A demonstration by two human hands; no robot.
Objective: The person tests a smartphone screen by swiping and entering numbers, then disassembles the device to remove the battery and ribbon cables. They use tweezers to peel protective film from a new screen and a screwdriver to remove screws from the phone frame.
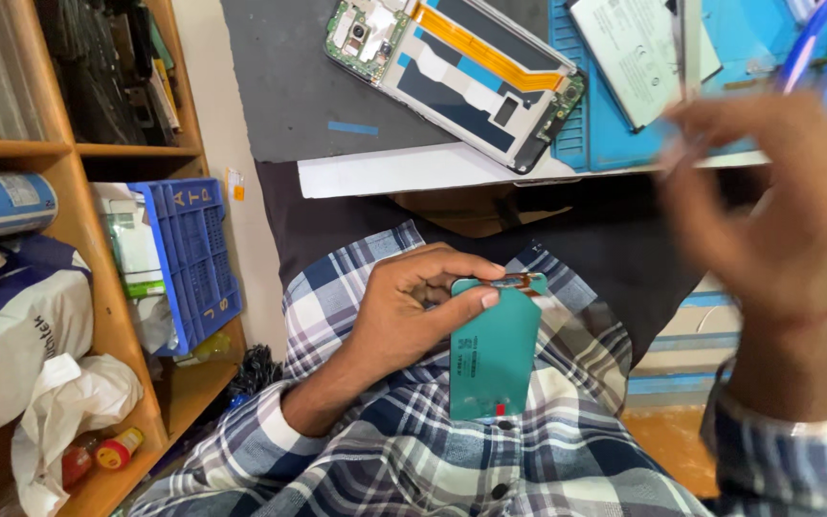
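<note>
The person sits close to the desk (pixel 413 172) and holds the left hand (pixel 413 311) low, in front of the checked shirt (pixel 413 450). This hand keeps a teal panel (pixel 493 359) upright against the shirt; the thumb lies across the top edge of the panel and the other fingers are curled behind it, so the panel is pinched near its upper end. At this upper end a short brown flex strip (pixel 519 280) comes out, just beside the thumb tip. The right hand (pixel 777 206) is raised higher, near the desk edge, and it is blurred. Its fingers seem bent toward each other, and a thin pale thing seems to stand between the fingertips, but I cannot tell for sure if they pinch it. On the desk, well apart from both hands, an opened phone (pixel 457 77) lies on a dark mat (pixel 289 86), with an orange ribbon cable (pixel 476 43) across its inside. To the right of it a battery (pixel 634 53) rests on a blue mat (pixel 748 48). At the left side a wooden shelf (pixel 78 153) stands with a blue crate (pixel 198 254), white bags (pixel 78 402) and a small red bottle (pixel 117 448) on the lower board.
</note>
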